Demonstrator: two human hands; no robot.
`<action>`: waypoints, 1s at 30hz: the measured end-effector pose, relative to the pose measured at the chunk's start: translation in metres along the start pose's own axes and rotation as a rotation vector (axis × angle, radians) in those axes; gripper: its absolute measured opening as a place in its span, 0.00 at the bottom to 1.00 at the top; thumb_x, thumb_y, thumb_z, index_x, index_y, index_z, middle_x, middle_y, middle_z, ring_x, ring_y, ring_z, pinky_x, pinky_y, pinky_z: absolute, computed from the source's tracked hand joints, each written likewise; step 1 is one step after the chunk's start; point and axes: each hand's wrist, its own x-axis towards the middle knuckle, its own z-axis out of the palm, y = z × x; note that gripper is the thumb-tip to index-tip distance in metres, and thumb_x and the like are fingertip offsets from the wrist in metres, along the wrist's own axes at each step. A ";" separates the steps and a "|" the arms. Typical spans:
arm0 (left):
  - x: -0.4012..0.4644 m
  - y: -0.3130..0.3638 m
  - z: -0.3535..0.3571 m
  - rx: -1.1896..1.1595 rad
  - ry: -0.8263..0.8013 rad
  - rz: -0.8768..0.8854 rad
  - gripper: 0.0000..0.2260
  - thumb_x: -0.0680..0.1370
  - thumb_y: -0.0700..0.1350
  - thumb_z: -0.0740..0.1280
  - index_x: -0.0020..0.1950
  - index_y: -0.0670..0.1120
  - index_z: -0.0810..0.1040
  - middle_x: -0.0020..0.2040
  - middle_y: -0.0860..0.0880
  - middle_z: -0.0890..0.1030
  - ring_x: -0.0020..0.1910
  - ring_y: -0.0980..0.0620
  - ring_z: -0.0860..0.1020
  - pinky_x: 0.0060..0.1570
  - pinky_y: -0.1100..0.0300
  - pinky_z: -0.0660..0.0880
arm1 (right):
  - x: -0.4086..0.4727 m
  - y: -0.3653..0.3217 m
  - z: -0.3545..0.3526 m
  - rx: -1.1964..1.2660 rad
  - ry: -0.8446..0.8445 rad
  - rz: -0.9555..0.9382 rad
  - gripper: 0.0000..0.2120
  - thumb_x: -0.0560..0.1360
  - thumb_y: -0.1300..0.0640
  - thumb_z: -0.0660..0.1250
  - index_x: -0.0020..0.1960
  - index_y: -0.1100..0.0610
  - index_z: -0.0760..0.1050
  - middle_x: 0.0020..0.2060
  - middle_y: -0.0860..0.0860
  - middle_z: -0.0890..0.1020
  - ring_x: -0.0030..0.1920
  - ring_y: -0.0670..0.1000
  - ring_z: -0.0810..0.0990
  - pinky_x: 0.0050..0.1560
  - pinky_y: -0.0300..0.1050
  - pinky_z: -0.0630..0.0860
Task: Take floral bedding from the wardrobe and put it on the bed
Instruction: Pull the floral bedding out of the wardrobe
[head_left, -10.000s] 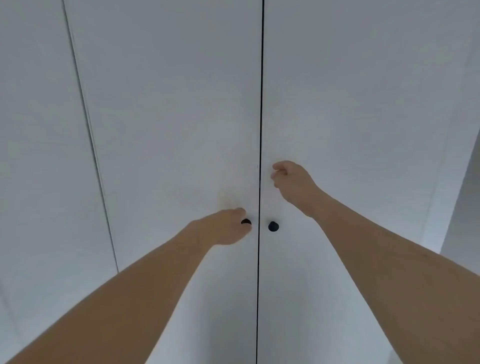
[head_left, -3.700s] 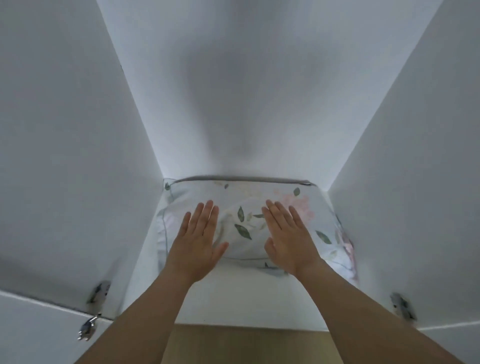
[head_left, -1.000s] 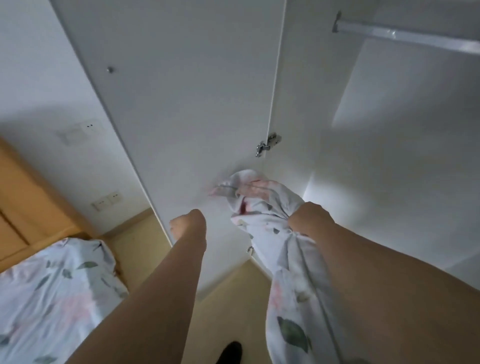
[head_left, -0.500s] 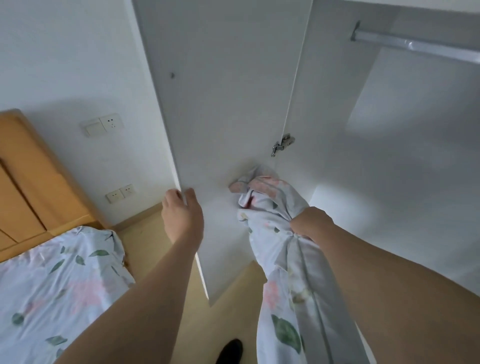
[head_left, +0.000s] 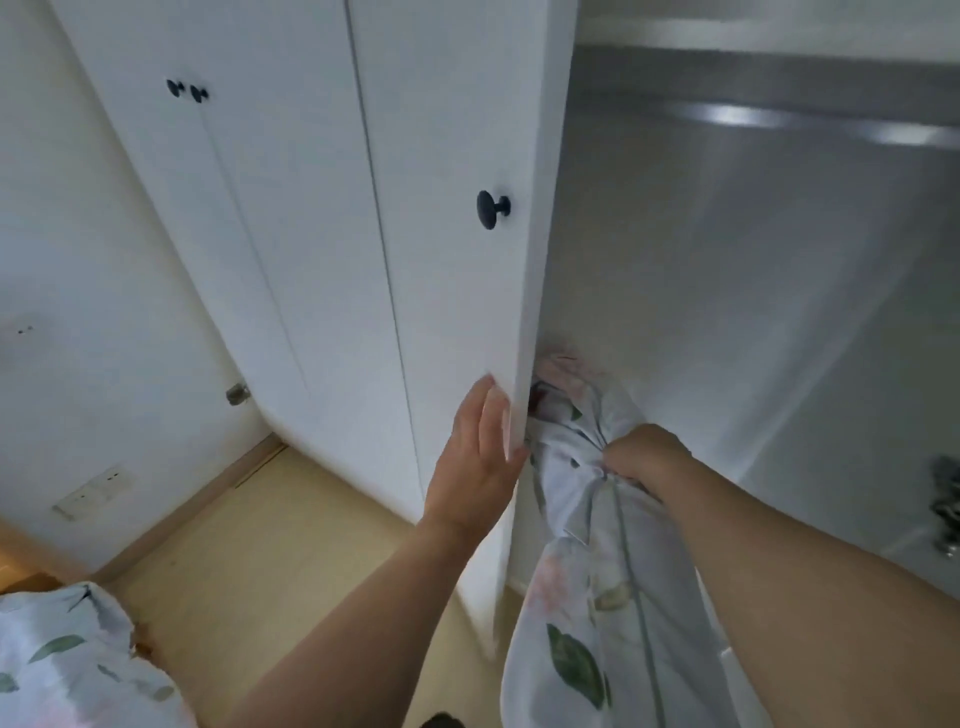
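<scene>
Grip on the right side: we find the right hand (head_left: 641, 457) closed in a fist round a gathered neck of the floral bedding (head_left: 592, 582), fingers curled tight into the bunched cloth. A short tuft of fabric stands above the fist, close to the door edge; the greater part hangs below it in a long loose drape toward the floor, clear of the wardrobe interior.

Left hand (head_left: 480, 467): fingers nearly straight, laid flat against the outer face and edge of the wardrobe door (head_left: 457, 291), holding nothing. We judge it is pushing or steadying the door.

Handling assessment: the bedding appears soft, limp and light, carried without visible strain in one hand. It has no stiffness; whatever is not gathered will trail. We judge the fist hold secure against slipping, the cloth being bunched rather than pinched. The hazard is the hanging tail, which may drag on the floor (head_left: 260, 561) or catch in the door. A second hold lower down, under the drape, would be advisable before carrying.

Destination: a corner of the bed (head_left: 62, 670), in matching floral cover, lies at lower left, well apart from the bedding.
</scene>
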 end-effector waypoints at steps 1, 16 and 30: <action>0.007 0.001 0.009 0.041 -0.053 0.107 0.34 0.75 0.41 0.72 0.74 0.37 0.57 0.74 0.35 0.62 0.74 0.38 0.62 0.68 0.46 0.69 | 0.001 0.010 -0.007 0.026 0.007 0.029 0.14 0.70 0.52 0.65 0.51 0.61 0.76 0.45 0.54 0.79 0.46 0.57 0.78 0.44 0.42 0.71; 0.119 -0.018 0.102 0.274 -0.322 0.394 0.39 0.77 0.54 0.64 0.80 0.53 0.43 0.80 0.50 0.41 0.78 0.38 0.43 0.69 0.29 0.50 | 0.036 0.046 -0.038 0.157 0.109 0.314 0.18 0.70 0.54 0.64 0.58 0.60 0.74 0.52 0.56 0.79 0.52 0.57 0.78 0.48 0.43 0.73; 0.150 -0.038 0.136 0.049 -0.271 0.583 0.32 0.78 0.54 0.58 0.80 0.49 0.51 0.80 0.47 0.48 0.78 0.37 0.46 0.63 0.21 0.45 | 0.045 0.040 -0.018 0.214 0.186 0.510 0.17 0.72 0.55 0.63 0.59 0.61 0.74 0.55 0.56 0.79 0.55 0.58 0.79 0.53 0.45 0.74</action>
